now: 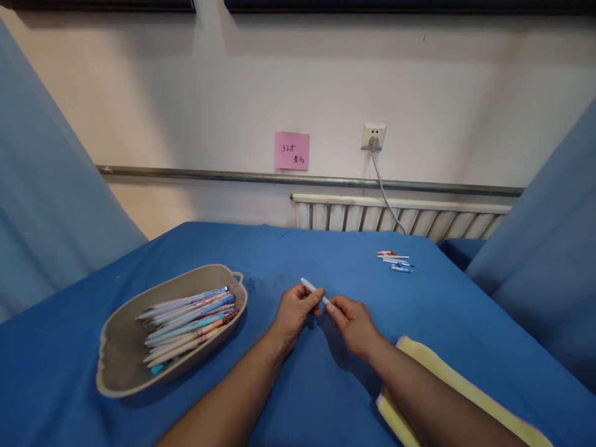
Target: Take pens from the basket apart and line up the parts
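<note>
Both hands grasp one white pen [313,289] right of the tray [116,347]: left hand [294,308] pinches the barrel, right hand [350,320] its near end (long axis up-left).

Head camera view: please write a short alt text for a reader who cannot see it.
Two bare hands, the left hand and the right hand, hold one white pen between their fingers above a blue tablecloth. To the left lies a beige tray full of pens; a few small pen parts lie farther back on the right.
</note>
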{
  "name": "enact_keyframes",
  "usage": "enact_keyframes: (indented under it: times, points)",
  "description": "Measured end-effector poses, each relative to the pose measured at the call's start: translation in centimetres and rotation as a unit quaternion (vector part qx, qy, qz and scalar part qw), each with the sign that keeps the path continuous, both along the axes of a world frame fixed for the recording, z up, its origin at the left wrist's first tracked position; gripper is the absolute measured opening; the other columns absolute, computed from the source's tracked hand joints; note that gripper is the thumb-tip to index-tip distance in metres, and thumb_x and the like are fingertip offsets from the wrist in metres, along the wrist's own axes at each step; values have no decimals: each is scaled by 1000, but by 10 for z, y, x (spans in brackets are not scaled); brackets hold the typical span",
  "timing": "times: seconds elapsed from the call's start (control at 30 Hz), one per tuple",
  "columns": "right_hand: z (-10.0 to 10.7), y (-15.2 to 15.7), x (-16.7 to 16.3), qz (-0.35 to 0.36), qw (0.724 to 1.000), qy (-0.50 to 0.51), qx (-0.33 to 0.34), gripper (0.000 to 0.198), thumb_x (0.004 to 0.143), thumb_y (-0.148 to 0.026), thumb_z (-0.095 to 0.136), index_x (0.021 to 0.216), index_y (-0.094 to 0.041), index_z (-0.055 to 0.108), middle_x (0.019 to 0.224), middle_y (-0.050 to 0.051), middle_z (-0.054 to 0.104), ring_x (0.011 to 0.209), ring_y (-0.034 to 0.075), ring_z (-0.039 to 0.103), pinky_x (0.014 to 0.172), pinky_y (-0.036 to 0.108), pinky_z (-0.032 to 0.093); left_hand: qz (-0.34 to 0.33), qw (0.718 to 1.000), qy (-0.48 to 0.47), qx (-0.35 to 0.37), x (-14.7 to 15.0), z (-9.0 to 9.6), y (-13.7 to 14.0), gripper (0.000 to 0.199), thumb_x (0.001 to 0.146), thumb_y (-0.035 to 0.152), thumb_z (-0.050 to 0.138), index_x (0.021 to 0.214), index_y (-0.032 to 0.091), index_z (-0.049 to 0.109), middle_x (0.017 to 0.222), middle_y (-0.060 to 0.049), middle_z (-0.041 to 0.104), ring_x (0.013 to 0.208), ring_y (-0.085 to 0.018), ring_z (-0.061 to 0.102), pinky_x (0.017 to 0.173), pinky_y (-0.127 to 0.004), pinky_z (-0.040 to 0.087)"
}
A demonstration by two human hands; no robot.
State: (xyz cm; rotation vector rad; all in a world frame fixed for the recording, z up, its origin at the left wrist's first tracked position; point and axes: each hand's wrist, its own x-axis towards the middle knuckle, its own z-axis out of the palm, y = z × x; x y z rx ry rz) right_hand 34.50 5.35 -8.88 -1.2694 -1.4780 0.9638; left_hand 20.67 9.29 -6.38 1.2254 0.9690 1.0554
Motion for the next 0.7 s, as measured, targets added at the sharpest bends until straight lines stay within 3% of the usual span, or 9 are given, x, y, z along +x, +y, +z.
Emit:
enact_keyframes:
  times: [0.1, 0.2, 0.27, 0.33, 0.47, 0.53, 0.63, 0.7]
  points:
    - [0, -1, 0, -4, 1000, 3, -9, 24, 82, -37, 48, 76, -18, 61, 52, -4, 43, 48, 10, 36, 46, 23, 25, 4, 999, -33, 0, -1, 4, -3, 32, 69, 44, 69, 75, 14, 61, 57, 1, 57, 51, -9, 48, 52, -21, 35]
    - [1, 1, 0, 10, 996, 74, -54, 27, 79, -41, 50, 73, -17, 60, 50, -5, 40, 44, 9, 33, 43, 23, 23, -59, 991, -119, -32, -7, 8, -3, 35, 71, 37, 70, 100, 18, 64, 95, -6, 65, 83, -15, 59, 70, -24, 43]
    - [2, 3, 0, 22, 992, 104, -62, 29, 78, -44, 52, 71, -16, 59, 49, -6, 40, 43, 8, 31, 42, 23, 22, -105, 982, -145, -51, -10, 7, -1, 37, 68, 28, 73, 102, 17, 65, 108, -9, 63, 97, -18, 57, 81, -26, 43]
    - [2, 3, 0, 29, 992, 110, -60, 29, 77, -44, 54, 70, -16, 59, 48, -6, 39, 43, 8, 31, 42, 23, 22, -102, 983, -139, -58, -10, 3, 3, 28, 65, 24, 75, 90, 15, 67, 97, -8, 66, 89, -17, 59, 79, -26, 43]
    - [0, 3, 1, 17, 997, 61, -35, 25, 79, -39, 52, 72, -16, 62, 49, -6, 39, 46, 9, 32, 45, 23, 23, -6, 995, -96, -33, -7, -3, 5, 21, 65, 28, 77, 70, 14, 62, 65, 0, 62, 61, -10, 55, 62, -21, 43]
    - [-2, 4, 2, 10, 999, 43, -23, 24, 80, -37, 51, 73, -16, 62, 50, -6, 39, 47, 9, 33, 46, 23, 24, -20, 991, -126, -39, -6, 0, 3, 24, 68, 31, 74, 81, 15, 63, 78, -3, 66, 71, -14, 60, 66, -24, 45]
    - [-5, 6, 3, 19, 998, 52, -29, 25, 80, -37, 49, 73, -16, 61, 50, -5, 38, 47, 9, 32, 45, 23, 24, -102, 973, -192, -74, -9, 6, 1, 36, 69, 28, 74, 101, 18, 62, 106, -10, 65, 96, -20, 60, 82, -32, 45]
    - [-7, 7, 3, 27, 998, 50, -37, 26, 81, -38, 48, 73, -16, 61, 49, -6, 37, 46, 9, 31, 44, 23, 23, -102, 974, -182, -84, -10, 6, 2, 32, 65, 24, 77, 93, 15, 64, 98, -10, 68, 91, -19, 62, 83, -30, 45]
